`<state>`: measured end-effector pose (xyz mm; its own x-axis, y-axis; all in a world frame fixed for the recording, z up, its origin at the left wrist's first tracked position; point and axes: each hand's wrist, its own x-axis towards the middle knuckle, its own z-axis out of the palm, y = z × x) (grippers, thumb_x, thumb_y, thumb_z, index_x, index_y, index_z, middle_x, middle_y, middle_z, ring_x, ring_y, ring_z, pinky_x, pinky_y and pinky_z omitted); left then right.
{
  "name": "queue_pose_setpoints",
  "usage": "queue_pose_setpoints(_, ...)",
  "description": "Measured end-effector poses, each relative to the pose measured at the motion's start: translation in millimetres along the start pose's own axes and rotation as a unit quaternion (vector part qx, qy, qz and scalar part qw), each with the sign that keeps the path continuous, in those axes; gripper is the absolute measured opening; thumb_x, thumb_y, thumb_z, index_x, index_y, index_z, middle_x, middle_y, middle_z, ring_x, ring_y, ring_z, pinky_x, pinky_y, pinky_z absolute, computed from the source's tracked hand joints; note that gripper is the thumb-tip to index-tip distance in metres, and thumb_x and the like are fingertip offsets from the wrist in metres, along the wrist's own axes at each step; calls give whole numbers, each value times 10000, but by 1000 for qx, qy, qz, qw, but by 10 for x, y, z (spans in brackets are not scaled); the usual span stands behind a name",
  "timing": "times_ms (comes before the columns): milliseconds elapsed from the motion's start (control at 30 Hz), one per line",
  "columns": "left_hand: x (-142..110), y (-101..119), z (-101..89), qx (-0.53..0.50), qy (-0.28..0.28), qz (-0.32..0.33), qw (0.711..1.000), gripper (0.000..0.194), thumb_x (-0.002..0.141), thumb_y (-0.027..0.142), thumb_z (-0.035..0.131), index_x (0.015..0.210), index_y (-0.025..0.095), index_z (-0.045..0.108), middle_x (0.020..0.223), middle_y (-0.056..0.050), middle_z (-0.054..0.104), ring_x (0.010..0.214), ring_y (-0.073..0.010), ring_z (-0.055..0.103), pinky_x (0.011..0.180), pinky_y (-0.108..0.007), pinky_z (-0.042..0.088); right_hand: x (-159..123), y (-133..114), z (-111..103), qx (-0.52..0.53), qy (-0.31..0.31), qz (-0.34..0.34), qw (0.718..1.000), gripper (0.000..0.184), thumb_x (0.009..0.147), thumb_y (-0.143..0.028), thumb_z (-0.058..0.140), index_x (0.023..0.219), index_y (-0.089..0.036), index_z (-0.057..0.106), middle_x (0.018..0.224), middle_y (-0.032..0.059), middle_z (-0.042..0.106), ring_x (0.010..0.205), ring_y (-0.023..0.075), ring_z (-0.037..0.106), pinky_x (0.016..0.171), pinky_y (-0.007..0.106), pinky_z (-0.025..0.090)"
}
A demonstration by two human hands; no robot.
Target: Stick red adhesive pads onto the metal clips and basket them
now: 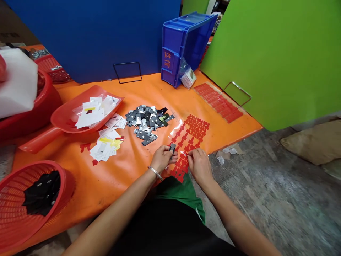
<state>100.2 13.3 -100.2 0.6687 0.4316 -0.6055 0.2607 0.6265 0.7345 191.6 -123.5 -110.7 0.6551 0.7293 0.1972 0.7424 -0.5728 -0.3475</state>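
Note:
My left hand [163,157], with a bracelet on its wrist, pinches a small dark metal piece [172,147] at the near edge of the orange table [128,167]. My right hand [199,164] rests just to its right, fingertips pinched on a red sticker of the clear sticker sheet [190,137] that lies under both hands. A heap of several dark metal pieces [147,122] lies just behind my left hand.
A red scoop [66,119] holds white paper scraps; more scraps [106,145] lie beside it. A red basket [16,209] with dark parts sits near left. A tipped blue crate [183,42], a second sticker sheet [218,102], blue and green partitions stand behind.

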Motion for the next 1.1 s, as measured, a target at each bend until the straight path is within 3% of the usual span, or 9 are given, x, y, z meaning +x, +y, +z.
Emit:
queue_pose_setpoints(133, -4, 30, 16, 5, 13, -12, 1000, 70, 850, 101, 523, 827, 138, 468, 770, -92, 683, 642, -140, 681, 606, -252, 560, -59, 33, -17, 16, 32, -26, 999, 98, 859, -180, 448, 819, -184, 537, 844, 86, 568, 830, 233, 507, 781, 389, 389)
queue_pose_setpoints(233, -3, 43, 11, 10, 20, -16, 1000, 72, 852, 109, 522, 833, 140, 460, 778, -98, 683, 661, -154, 687, 617, -268, 565, -99, 63, -39, 124, 47, -18, 991, 91, 868, -200, 445, 820, -195, 523, 859, 68, 562, 833, 211, 514, 780, 367, 401)
queue_pose_setpoints(400, 35, 15, -20, 3, 5, -22, 1000, 103, 841, 121, 543, 835, 145, 443, 738, -83, 679, 665, -159, 690, 606, -265, 569, -115, 62, -128, 289, 45, 65, 954, 108, 863, -270, 485, 822, -194, 550, 844, 45, 577, 777, 174, 542, 722, 308, 439)
queue_pose_setpoints(600, 42, 12, -6, -13, 5, -17, 1000, 123, 793, 117, 609, 801, 128, 486, 686, -73, 670, 574, -144, 671, 564, -250, 561, -13, 47, -287, 401, 127, 176, 890, 201, 770, -376, 617, 825, -188, 574, 855, 57, 622, 821, 191, 579, 794, 351, 461)
queue_pose_setpoints(733, -161, 86, -79, -36, -29, -28, 999, 88, 757, 63, 634, 776, 91, 553, 688, -78, 680, 562, -123, 662, 570, -214, 555, 51, -137, -290, 487, 20, 185, 853, 263, 657, -389, 727, 735, -191, 573, 799, 46, 638, 730, 173, 583, 677, 305, 485)
queue_pose_setpoints(867, -423, 75, -310, -56, -39, -24, 997, 151, 722, 29, 646, 866, 66, 619, 754, -95, 704, 629, -132, 679, 609, -204, 558, 52, -433, -170, 538, -73, 178, 820, 262, 632, -365, 745, 688, -189, 559, 646, -12, 575, 568, 117, 519, 546, 246, 442)
queue_pose_setpoints(967, -538, 9, -490, -75, -44, -33, 996, 194, 718, 9, 622, 905, 57, 639, 770, -99, 711, 658, -135, 685, 659, -208, 560, 37, -616, -37, 545, -113, 160, 815, 231, 645, -332, 726, 681, -191, 546, 625, -28, 548, 553, 105, 504, 529, 232, 427)
queue_pose_setpoints(1100, -568, -57, -598, -94, -37, -32, 994, 194, 712, 16, 633, 897, 70, 655, 770, -85, 713, 673, -138, 690, 664, -206, 558, 11, -734, 140, 542, -119, 140, 820, 237, 645, -333, 715, 695, -201, 526, 644, -25, 548, 563, 111, 507, 526, 236, 433)
